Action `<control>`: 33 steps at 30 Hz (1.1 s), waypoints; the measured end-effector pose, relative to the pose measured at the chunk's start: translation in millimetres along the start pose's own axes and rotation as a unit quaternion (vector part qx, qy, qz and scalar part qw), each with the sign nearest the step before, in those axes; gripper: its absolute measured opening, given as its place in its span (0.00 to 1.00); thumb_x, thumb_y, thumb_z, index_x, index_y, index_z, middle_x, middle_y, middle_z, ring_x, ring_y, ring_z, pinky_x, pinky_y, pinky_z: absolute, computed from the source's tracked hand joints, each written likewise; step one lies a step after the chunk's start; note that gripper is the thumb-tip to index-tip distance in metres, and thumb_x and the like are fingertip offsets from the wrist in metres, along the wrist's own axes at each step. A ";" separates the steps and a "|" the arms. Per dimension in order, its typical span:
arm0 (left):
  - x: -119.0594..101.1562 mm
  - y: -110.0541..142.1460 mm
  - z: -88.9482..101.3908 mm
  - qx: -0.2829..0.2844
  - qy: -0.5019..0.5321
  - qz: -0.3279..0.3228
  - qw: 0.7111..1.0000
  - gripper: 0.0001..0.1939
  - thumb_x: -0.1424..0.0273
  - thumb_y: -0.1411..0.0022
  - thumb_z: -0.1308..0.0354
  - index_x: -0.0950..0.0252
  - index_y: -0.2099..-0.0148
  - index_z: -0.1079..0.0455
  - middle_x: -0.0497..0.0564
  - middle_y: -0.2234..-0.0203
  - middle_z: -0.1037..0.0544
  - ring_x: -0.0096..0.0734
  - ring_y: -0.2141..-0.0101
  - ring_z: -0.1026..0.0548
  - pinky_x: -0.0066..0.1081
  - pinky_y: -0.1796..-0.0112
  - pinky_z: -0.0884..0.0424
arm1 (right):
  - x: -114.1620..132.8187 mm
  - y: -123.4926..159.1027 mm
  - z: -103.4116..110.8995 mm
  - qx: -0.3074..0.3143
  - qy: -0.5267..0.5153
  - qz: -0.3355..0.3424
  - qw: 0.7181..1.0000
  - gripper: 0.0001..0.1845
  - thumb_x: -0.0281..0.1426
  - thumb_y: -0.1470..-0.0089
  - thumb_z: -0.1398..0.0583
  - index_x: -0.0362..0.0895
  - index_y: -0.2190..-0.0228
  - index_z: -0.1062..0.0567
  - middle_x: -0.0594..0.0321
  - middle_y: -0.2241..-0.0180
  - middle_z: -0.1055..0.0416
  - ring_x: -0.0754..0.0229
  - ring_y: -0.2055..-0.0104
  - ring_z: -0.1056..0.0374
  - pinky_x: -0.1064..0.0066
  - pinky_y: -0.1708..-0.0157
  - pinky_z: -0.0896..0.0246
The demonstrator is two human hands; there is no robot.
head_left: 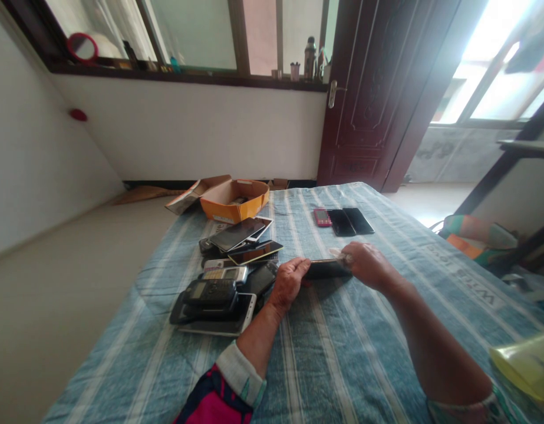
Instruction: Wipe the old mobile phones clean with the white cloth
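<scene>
My left hand (290, 282) is closed on the left end of a dark mobile phone (327, 270), which is tilted up on its long edge above the striped cloth. At the phone's right end, my right hand (369, 265) is closed around a crumpled white wipe (338, 253) pressed to the upper edge. To the left of my left hand lies a heap of old phones: a black handset (210, 292) on top of a larger white-edged phone (247, 315), a silver keypad phone (230, 274), and a dark smartphone (236, 234) further back.
An open orange cardboard box (234, 209) stands at the far left of the cloth-covered bed (316, 377). Beyond my hands lie a small red phone (322, 217) and two black phones (352, 221) side by side. Yellow translucent plastic (528, 362) sits at the right edge.
</scene>
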State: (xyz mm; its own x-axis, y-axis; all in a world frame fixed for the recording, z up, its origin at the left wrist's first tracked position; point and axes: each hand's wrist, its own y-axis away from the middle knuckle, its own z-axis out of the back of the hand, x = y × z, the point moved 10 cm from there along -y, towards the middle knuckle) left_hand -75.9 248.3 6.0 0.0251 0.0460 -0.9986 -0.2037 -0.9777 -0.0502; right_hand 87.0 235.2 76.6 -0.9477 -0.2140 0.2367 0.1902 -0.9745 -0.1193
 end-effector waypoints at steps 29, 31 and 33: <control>0.5 -0.8 1.3 -0.009 0.002 0.004 1.000 0.15 0.58 0.46 0.43 0.65 0.68 0.25 0.49 0.76 0.30 0.33 0.72 0.31 0.30 0.77 0.27 | -19.4 1.0 4.1 0.018 0.015 -0.028 0.999 0.11 0.20 0.55 0.47 0.41 0.78 0.26 0.58 0.74 0.28 0.62 0.71 0.36 0.72 0.72 0.54; 0.1 -0.8 1.3 -0.008 0.002 0.001 1.000 0.15 0.58 0.45 0.43 0.65 0.68 0.25 0.49 0.76 0.30 0.32 0.72 0.32 0.30 0.77 0.27 | -25.1 2.1 5.7 0.022 0.023 -0.040 0.999 0.11 0.20 0.55 0.47 0.41 0.78 0.25 0.58 0.75 0.28 0.62 0.72 0.37 0.71 0.74 0.55; 0.4 -0.9 1.5 -0.008 0.003 0.000 1.000 0.15 0.57 0.45 0.43 0.65 0.68 0.25 0.48 0.77 0.31 0.32 0.73 0.32 0.30 0.77 0.27 | -27.9 3.3 7.9 0.021 0.040 -0.050 0.998 0.11 0.21 0.54 0.47 0.42 0.78 0.25 0.58 0.75 0.28 0.62 0.73 0.37 0.71 0.74 0.56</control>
State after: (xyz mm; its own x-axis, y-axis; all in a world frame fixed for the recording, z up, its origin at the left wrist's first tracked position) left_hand -77.1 249.5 5.6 0.0301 0.0455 -0.9985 -0.1871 -0.9811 -0.0503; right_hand 116.1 237.4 77.3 -0.9798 -0.1105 0.1666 0.1020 -0.9931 -0.0586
